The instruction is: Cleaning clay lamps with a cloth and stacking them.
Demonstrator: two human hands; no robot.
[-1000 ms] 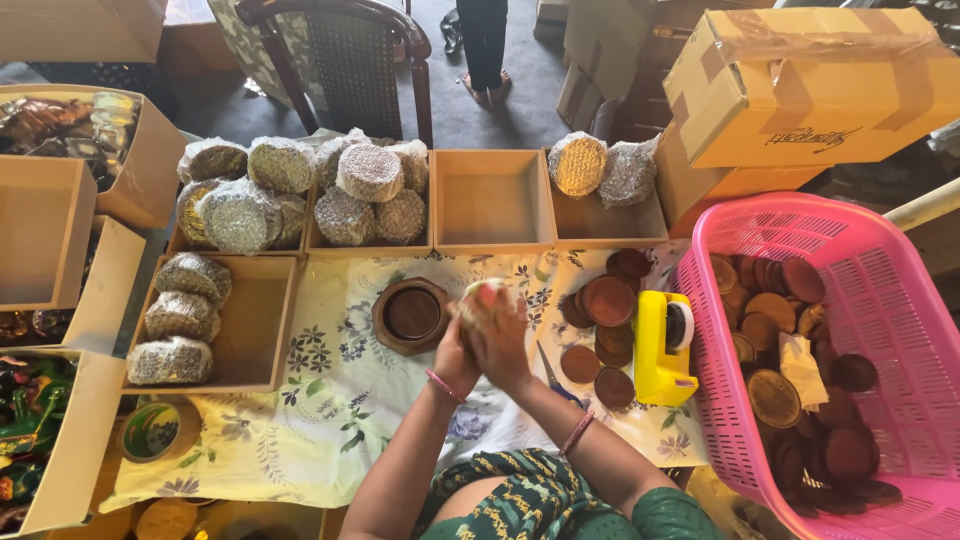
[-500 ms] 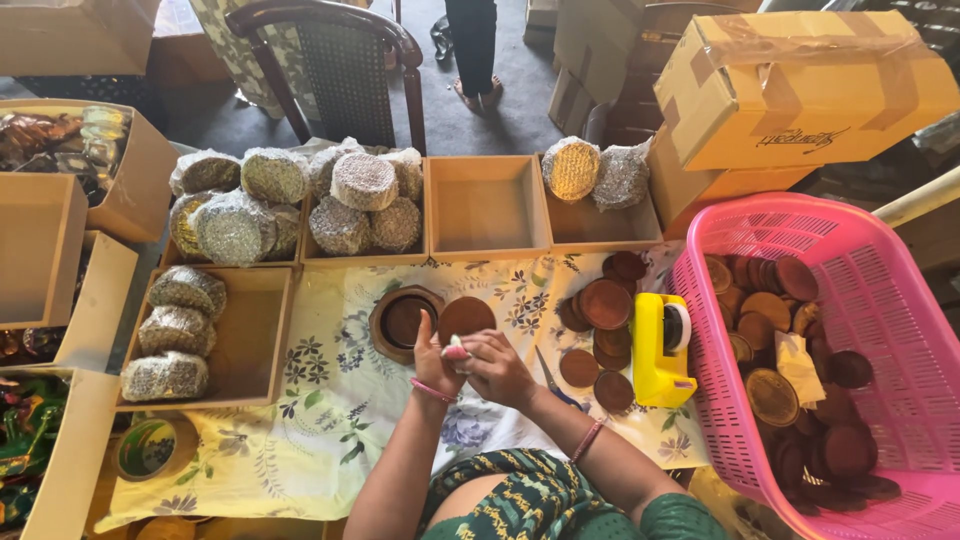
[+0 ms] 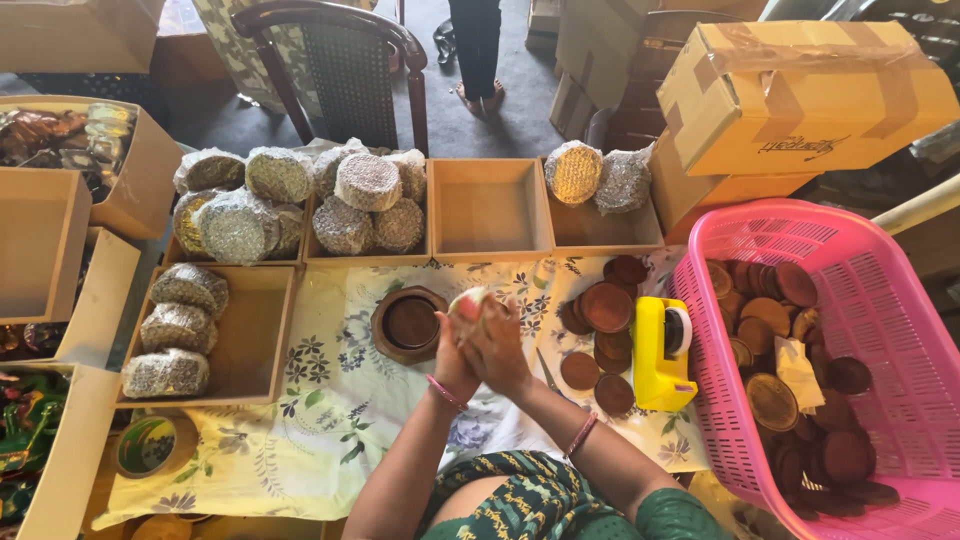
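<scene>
My left hand (image 3: pixel 455 345) and my right hand (image 3: pixel 498 348) are pressed together around a small round item in pale wrapping (image 3: pixel 470 302), just above the flowered cloth (image 3: pixel 330 420). A stack of round brown clay dishes (image 3: pixel 410 323) sits on the cloth right beside my left hand. More loose brown dishes (image 3: pixel 605 310) lie to the right of my right hand, next to a yellow tape dispenser (image 3: pixel 660 352).
Cardboard trays hold net-wrapped round bundles (image 3: pixel 345 205) at the back and left (image 3: pixel 180 330); one tray (image 3: pixel 488 212) holds nothing. A pink basket (image 3: pixel 870 300) of brown dishes stands at right, under taped cardboard boxes (image 3: pixel 800 95). A tape roll (image 3: pixel 150 445) lies front left. A chair and a person's legs are behind.
My hands have lifted and closed together around the wrapped item; half a second ago they were lower, with a brown dish showing beside the stack. The view shifted slightly.
</scene>
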